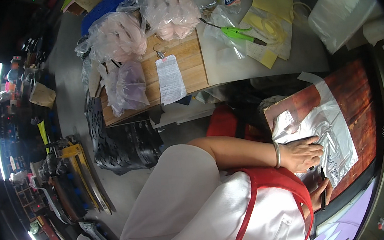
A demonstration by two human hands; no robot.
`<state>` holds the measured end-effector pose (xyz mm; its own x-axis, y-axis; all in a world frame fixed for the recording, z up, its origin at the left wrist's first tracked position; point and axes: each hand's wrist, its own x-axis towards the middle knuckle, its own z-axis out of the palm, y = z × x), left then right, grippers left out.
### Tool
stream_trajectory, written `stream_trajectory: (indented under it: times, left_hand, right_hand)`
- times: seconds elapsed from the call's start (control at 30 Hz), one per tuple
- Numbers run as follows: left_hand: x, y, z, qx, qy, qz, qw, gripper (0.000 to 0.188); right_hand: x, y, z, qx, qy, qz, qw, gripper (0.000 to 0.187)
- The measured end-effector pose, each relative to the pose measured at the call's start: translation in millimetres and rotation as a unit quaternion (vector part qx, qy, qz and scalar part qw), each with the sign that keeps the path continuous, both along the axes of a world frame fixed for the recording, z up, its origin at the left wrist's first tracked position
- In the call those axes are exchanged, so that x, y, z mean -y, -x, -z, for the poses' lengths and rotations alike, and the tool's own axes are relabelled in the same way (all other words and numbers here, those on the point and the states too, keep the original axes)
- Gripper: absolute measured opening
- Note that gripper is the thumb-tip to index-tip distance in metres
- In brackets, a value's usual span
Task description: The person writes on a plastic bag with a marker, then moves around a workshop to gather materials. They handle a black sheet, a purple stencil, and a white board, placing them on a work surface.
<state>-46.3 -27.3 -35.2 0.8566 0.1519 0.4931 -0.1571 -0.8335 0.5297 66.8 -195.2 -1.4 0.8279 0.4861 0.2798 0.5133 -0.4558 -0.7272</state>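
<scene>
L hand [301, 154], bangle [277, 154] at wrist, lies palm-down w/ fingers extended on the white plastic bag [331, 126]. R hand [316, 195] is closed round a black pen [323, 201] nr dark handwriting — bag's spread on a reddish-brown wooden surface [354, 86], right side of view.

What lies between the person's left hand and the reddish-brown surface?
In the head view, silvery plastic lies between the left hand and the reddish-brown surface.

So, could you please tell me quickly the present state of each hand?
Left hand: open, laid palm down on the silvery plastic bag.
Right hand: closed, holding a black pen.
</scene>
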Motion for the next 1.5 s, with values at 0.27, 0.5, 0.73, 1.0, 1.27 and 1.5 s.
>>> stream_trajectory:
  times: [0.27, 0.5, 0.73, 1.0, 1.27, 1.5]
  left_hand:
    - [1, 3, -3, -0.001, -0.008, -0.009, 1.0, 0.037]
    - [2, 3, -1, 0.024, -0.025, -0.031, 0.999, 0.04]
    - [0, 4, -5, 0.017, -0.046, -0.038, 0.998, 0.042]
    - [-2, 7, -8, -0.016, 0.002, 0.001, 1.0, 0.044]
    - [-5, 3, -19, -0.07, 0.037, 0.014, 0.997, 0.033]
    - [-9, 0, -30, -0.095, 0.022, 0.03, 0.995, 0.031]
  right_hand:
    - [-3, 2, 3, 0.071, 0.031, -0.017, 0.997, 0.023]
    - [2, 2, 1, 0.076, 0.034, -0.066, 0.994, 0.019]
    - [4, 1, 2, 0.054, -0.009, -0.076, 0.996, 0.016]
    - [4, 4, -3, -0.006, -0.066, -0.03, 0.997, 0.015]
    - [12, -3, -3, -0.009, -0.046, -0.013, 0.999, 0.007]
    - [-2, -2, -4, 0.003, -0.105, -0.107, 0.989, 0.005]
